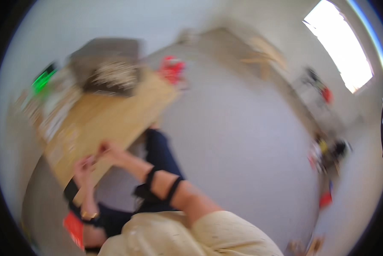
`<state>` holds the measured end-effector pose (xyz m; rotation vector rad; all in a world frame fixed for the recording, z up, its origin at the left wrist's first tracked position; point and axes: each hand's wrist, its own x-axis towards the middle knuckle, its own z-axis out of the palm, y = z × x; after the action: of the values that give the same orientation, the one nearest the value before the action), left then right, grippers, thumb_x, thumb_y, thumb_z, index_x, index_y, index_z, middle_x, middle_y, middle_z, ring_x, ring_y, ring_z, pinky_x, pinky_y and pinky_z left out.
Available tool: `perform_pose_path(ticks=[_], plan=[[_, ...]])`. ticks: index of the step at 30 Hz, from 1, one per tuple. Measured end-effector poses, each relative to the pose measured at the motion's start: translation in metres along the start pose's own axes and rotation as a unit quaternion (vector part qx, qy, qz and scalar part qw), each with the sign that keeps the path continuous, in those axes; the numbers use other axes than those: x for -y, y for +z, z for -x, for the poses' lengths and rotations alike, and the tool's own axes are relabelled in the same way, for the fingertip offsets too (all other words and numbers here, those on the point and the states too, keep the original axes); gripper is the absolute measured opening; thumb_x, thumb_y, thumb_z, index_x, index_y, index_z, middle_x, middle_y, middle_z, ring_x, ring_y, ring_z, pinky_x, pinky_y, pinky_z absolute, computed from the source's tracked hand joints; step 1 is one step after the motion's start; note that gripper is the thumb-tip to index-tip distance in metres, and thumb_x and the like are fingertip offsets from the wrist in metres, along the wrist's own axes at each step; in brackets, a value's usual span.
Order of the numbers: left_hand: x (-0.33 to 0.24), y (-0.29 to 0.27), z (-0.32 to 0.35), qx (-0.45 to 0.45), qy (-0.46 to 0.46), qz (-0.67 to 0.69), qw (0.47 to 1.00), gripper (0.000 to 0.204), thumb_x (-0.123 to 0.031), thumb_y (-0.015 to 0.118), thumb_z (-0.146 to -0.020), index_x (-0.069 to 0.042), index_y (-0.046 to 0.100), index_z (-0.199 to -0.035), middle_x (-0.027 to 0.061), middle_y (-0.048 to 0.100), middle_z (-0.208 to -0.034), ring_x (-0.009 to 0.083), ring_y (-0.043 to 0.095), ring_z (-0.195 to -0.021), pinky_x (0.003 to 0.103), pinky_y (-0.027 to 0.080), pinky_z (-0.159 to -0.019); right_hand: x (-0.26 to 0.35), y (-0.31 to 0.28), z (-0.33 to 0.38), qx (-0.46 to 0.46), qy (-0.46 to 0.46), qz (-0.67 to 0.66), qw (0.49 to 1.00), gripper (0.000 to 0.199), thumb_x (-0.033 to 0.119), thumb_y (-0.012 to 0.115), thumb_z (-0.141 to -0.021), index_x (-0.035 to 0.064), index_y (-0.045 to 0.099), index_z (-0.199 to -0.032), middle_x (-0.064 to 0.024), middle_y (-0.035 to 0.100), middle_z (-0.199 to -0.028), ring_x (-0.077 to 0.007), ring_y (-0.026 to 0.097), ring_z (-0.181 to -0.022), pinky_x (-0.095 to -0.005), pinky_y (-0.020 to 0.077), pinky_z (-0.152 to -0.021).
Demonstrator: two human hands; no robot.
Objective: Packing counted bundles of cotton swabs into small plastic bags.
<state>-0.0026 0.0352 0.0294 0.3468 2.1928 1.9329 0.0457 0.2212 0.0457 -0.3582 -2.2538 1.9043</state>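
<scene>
Both of my hands meet over the near edge of a light wooden table (114, 111), and motion blurs them. My left hand (84, 168) has its fingers drawn together, with a gold-coloured band on that wrist. Close against it, my right hand (109, 150) is pinched; two black straps circle that forearm. Whatever lies between the fingertips is too small and smeared to name. Farther back on the table stands a dark grey-brown box (106, 49) holding a heap of thin, pale, stick-like pieces (114, 73).
Pale, blurred flat items (57, 119) lie along the table's left side, near a device with a green-lit screen (44, 79). A red object (172, 69) is by the far right corner. A wooden stool-like piece (264, 59) stands farther off; clutter (328, 153) lines the right wall.
</scene>
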Motion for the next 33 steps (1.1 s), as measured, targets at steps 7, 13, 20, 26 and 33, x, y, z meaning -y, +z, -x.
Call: perform_pose_path(ticks=[7,13,20,26,33], plan=[[-0.017,0.014,0.002,0.029,-0.105,0.022,0.994,0.021,-0.014,0.073,-0.093,-0.005,0.054,-0.092,0.0115,0.071,-0.099,0.0188,0.075,-0.086,0.027,0.056,-0.065,-0.013,-0.015,-0.010,0.082,0.087,0.028,0.993,0.019,0.019,0.080,-0.085,0.0050,0.067,-0.086,0.0000,0.062,-0.076,-0.0100,0.054,-0.073,-0.0268,0.0440,-0.066],[-0.004,-0.012,0.005,0.025,-0.150,0.047,0.987,0.025,-0.016,0.072,-0.094,-0.007,0.050,-0.089,0.0103,0.071,-0.099,0.0197,0.075,-0.086,0.027,0.055,-0.064,-0.013,0.005,-0.023,0.178,0.146,-0.004,0.973,0.022,0.020,0.081,-0.085,0.0085,0.062,-0.086,0.0037,0.054,-0.076,-0.0081,0.048,-0.073,-0.0250,0.0391,-0.066],[0.003,-0.020,-0.001,0.053,-0.187,0.076,0.978,0.027,-0.018,0.074,-0.094,-0.009,0.049,-0.089,0.0075,0.071,-0.099,0.0202,0.076,-0.084,0.026,0.051,-0.063,-0.022,0.004,-0.032,0.225,0.164,-0.018,0.960,0.024,0.021,0.080,-0.086,0.0103,0.058,-0.085,0.0056,0.051,-0.077,-0.0064,0.045,-0.073,-0.0237,0.0371,-0.065],[0.014,-0.024,-0.001,0.107,-0.139,-0.042,0.984,0.032,-0.021,0.078,-0.089,-0.007,0.064,-0.113,0.0013,0.070,-0.096,0.0155,0.071,-0.088,0.026,0.051,-0.069,-0.036,0.004,-0.028,0.218,0.147,-0.076,0.962,0.024,0.024,0.079,-0.088,0.0082,0.061,-0.085,0.0036,0.055,-0.077,-0.0079,0.049,-0.074,-0.0259,0.0409,-0.066],[-0.029,-0.016,0.000,0.109,-0.008,-0.101,0.989,0.029,-0.017,0.081,-0.085,-0.003,0.070,-0.107,0.0038,0.074,-0.094,0.0146,0.068,-0.089,0.031,0.052,-0.084,0.006,-0.009,-0.026,0.216,0.118,-0.126,0.961,0.021,0.021,0.076,-0.092,0.0093,0.060,-0.086,0.0060,0.055,-0.078,-0.0054,0.049,-0.076,-0.0227,0.0396,-0.070]])
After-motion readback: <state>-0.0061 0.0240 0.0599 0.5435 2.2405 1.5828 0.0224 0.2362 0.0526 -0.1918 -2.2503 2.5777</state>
